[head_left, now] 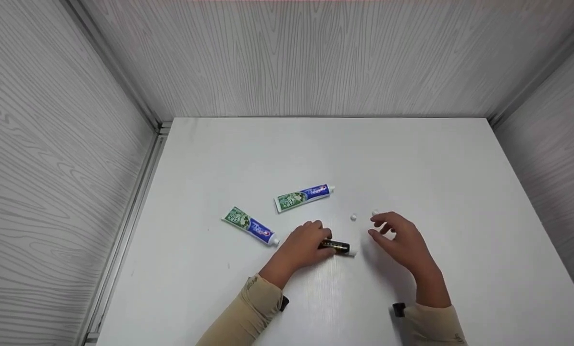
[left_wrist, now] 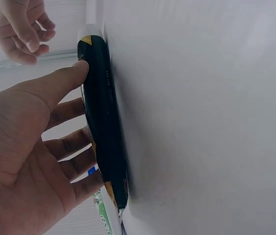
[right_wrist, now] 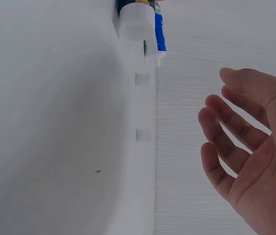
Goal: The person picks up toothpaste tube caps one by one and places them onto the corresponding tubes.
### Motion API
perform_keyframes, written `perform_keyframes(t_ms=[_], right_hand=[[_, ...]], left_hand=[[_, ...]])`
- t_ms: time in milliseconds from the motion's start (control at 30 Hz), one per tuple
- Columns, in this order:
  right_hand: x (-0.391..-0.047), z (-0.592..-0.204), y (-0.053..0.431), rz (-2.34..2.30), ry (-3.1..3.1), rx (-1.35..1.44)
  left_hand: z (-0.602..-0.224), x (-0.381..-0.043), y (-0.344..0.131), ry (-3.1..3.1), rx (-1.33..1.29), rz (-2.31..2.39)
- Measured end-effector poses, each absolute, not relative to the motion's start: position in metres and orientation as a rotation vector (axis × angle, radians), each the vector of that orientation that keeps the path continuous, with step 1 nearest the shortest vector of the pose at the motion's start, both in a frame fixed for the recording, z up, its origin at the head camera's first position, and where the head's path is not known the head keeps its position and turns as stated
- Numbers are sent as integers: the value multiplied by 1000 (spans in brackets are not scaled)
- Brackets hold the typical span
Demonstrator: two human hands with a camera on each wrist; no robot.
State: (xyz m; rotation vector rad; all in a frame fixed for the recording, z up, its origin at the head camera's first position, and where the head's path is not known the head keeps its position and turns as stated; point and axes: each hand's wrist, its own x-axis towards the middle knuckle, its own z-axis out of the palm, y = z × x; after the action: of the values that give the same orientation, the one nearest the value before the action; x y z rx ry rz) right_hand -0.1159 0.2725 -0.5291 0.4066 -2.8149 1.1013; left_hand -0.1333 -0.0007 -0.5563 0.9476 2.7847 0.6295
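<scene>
My left hand [head_left: 308, 244] grips a black tube [left_wrist: 99, 107] with gold markings and a white cap [right_wrist: 137, 22]. In the left wrist view the thumb lies along one side of the tube near the capped end, with the fingers further down. The tube lies close along the tabletop, its cap toward the right hand. My right hand [head_left: 402, 238] hovers right of that cap, fingers loosely bent and holding nothing. Just beyond its fingertips are two small white caps [head_left: 353, 217], standing apart on the table.
Two green and blue toothpaste tubes lie on the white table [head_left: 210, 163]: one tube [head_left: 304, 197] behind the left hand, the other tube [head_left: 251, 227] to its left. Neither has a cap on its nozzle. Grey wood-grain panels [head_left: 316, 57] enclose the back and sides.
</scene>
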Motion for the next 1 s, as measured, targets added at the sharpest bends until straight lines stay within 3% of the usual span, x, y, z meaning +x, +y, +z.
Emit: perform_keyframes(t_ms=[1000], right_hand=[[-131,-543,282,915,-2957,280]], left_hand=[[-548,-164,1,2934,995,670]])
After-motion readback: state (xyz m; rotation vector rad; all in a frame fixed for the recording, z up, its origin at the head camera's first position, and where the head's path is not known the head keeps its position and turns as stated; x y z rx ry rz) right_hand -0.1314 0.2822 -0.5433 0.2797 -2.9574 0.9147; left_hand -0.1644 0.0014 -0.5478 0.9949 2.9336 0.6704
